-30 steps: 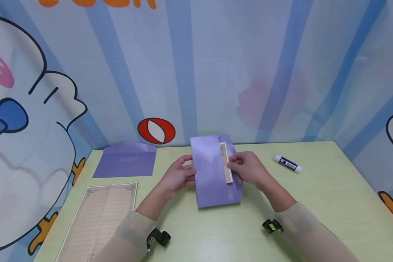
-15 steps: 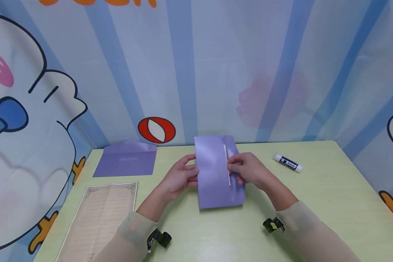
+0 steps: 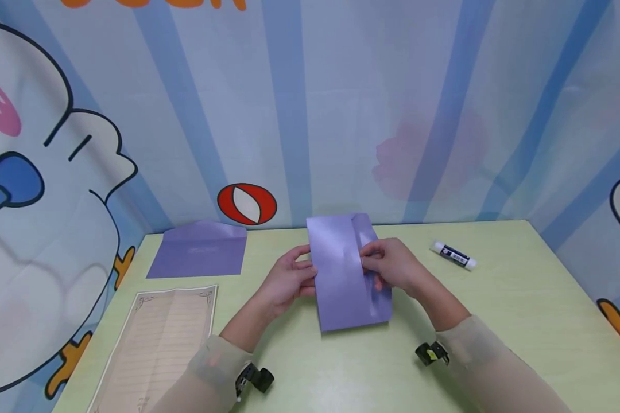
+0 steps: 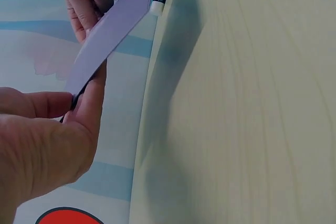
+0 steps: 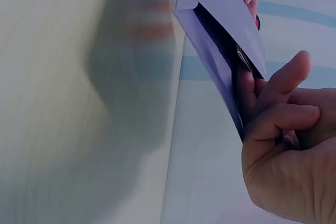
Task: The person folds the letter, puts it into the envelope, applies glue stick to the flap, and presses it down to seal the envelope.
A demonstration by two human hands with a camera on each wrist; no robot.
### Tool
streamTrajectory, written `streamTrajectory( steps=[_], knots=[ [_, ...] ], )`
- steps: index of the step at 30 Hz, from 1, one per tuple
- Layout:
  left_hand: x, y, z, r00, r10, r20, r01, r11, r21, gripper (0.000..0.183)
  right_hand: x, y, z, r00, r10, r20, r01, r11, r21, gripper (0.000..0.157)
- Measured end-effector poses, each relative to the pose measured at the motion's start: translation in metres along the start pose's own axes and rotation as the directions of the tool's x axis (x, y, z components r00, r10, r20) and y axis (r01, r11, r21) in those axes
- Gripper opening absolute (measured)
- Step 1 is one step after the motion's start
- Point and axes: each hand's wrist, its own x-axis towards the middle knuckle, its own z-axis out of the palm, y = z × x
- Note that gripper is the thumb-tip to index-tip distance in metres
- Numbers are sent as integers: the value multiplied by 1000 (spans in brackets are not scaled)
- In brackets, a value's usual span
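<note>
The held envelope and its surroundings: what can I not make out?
Right wrist: inside of the held envelope, mostly hidden by panel and shadow.
Right wrist: some fingertips of the right hand, lost in that shadow.
Head: lower end of the lined sheet, cut off by the bottom edge and covered by the left sleeve.
Head: print on the white tube, too small.

Long beige sleeves, black wrist cameras, one yellow-marked, bare hands

Counted two hands, two purple envelopes, one flat lined sheet, one folded paper, one white tube; noted two sleeves, two black wrist cameras, one table.
</note>
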Motion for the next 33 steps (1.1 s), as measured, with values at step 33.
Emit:
streamTrajectory(
  steps=[33],
  knots=[
    [-7,0,14,971,103,-218,-160,952,-262,41,-20,23,12,998,53,39,-64,935,349,41]
  ],
)
